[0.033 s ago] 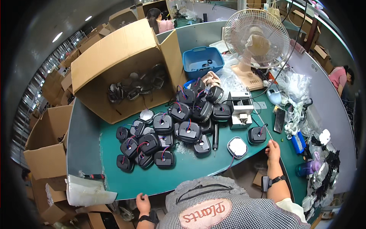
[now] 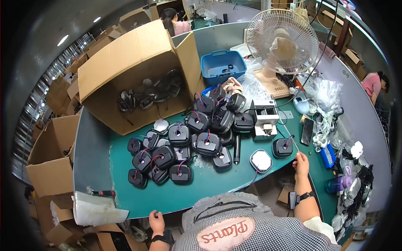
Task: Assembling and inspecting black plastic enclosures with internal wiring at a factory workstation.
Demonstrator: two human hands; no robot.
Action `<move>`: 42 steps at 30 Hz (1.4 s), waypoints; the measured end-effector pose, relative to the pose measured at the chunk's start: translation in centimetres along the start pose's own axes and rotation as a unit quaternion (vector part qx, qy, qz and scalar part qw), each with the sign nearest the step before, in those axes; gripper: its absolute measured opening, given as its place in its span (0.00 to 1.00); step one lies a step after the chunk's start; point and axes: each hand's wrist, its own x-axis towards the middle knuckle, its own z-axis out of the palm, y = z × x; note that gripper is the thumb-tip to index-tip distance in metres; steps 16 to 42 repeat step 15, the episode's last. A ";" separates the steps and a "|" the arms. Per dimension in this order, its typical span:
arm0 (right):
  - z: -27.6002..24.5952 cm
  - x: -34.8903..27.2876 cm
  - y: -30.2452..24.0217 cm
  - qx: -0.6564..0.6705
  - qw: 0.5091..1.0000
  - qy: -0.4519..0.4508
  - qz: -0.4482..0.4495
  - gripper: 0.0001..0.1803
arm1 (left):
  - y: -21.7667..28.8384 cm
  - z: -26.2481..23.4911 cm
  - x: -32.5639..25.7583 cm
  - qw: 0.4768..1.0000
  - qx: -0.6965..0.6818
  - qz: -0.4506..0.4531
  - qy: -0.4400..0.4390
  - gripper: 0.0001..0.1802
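Loosely curled, my left hand (image 2: 157, 224) is by the table's front edge, with a gap between its fingertips and nothing seen in it. My right hand (image 2: 300, 164) is closed at the table's right edge, its fingers bent together at the end of a thin pale strip; what they hold, if anything, is hidden. Nearest to it is a black rounded-square housing (image 2: 282, 147) with red and blue wires. Left of that lies a similar unit with a white face (image 2: 261, 161), its wire hanging over the edge. Several black housings (image 2: 208, 143) are heaped mid-table.
A pen-shaped electric screwdriver (image 2: 237, 148) lies by the heap, near a grey bench device (image 2: 265, 119). Behind are an open cardboard box (image 2: 130, 46) with more units, a blue bin (image 2: 223, 67) and a fan (image 2: 282, 42). A phone (image 2: 307, 131) and a purple bottle (image 2: 339, 183) are at right.
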 end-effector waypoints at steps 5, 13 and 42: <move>1.0 1.1 -1.6 0.005 1.000 -0.013 -0.019 0.14 | 3.5 0.2 1.6 1.000 -0.029 -0.008 0.008 0.20; 1.0 1.0 -0.9 -0.042 0.997 -0.029 -0.051 0.13 | 10.5 -0.1 4.1 0.998 -0.023 0.053 -0.011 0.25; 1.8 2.1 0.1 -0.034 0.997 -0.054 -0.040 0.15 | 11.1 -1.1 4.7 0.999 -0.026 0.015 -0.038 0.25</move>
